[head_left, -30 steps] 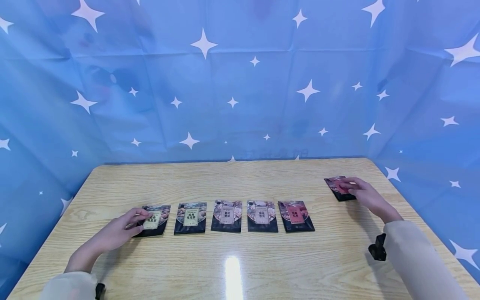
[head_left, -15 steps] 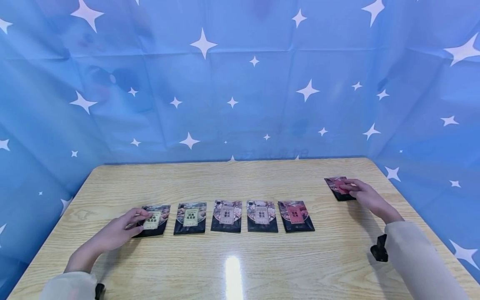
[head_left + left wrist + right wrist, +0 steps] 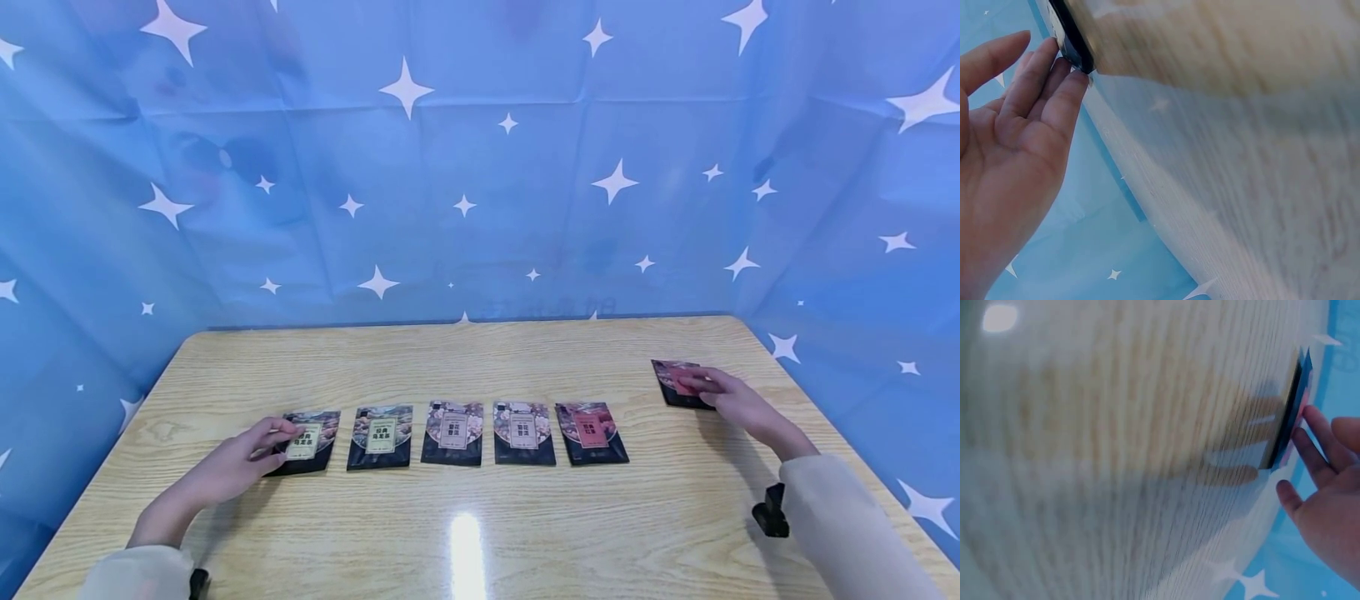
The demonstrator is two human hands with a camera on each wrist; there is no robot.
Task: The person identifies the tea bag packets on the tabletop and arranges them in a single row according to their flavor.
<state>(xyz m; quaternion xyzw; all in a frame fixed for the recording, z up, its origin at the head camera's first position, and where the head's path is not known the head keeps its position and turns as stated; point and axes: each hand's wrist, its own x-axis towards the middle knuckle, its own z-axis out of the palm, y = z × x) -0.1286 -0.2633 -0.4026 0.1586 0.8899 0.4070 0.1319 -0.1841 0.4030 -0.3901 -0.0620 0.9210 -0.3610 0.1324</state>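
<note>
Flat dark tea packets lie on the table. In the head view my left hand (image 3: 228,465) touches the leftmost packet (image 3: 321,433), which has a pale green label. Its fingers are fairly straight at the packet's edge, and the thumb stands apart in the left wrist view. At the far right, my right hand (image 3: 750,412) rests extended fingertips on a red-labelled packet (image 3: 684,399), partly covering it. The right wrist view shows those fingers against the packet (image 3: 1294,419), with the thumb off it.
Between the hands runs a row: a green-labelled packet (image 3: 380,437), two pale pink-labelled packets (image 3: 452,433) and a red-labelled packet (image 3: 592,433). A blue star-printed cloth (image 3: 480,208) hangs behind and beside the wooden table (image 3: 360,533).
My right hand and the red-labelled packet under its fingers have shifted slightly toward me and to the right. My left hand and the row of packets stay as they were.
</note>
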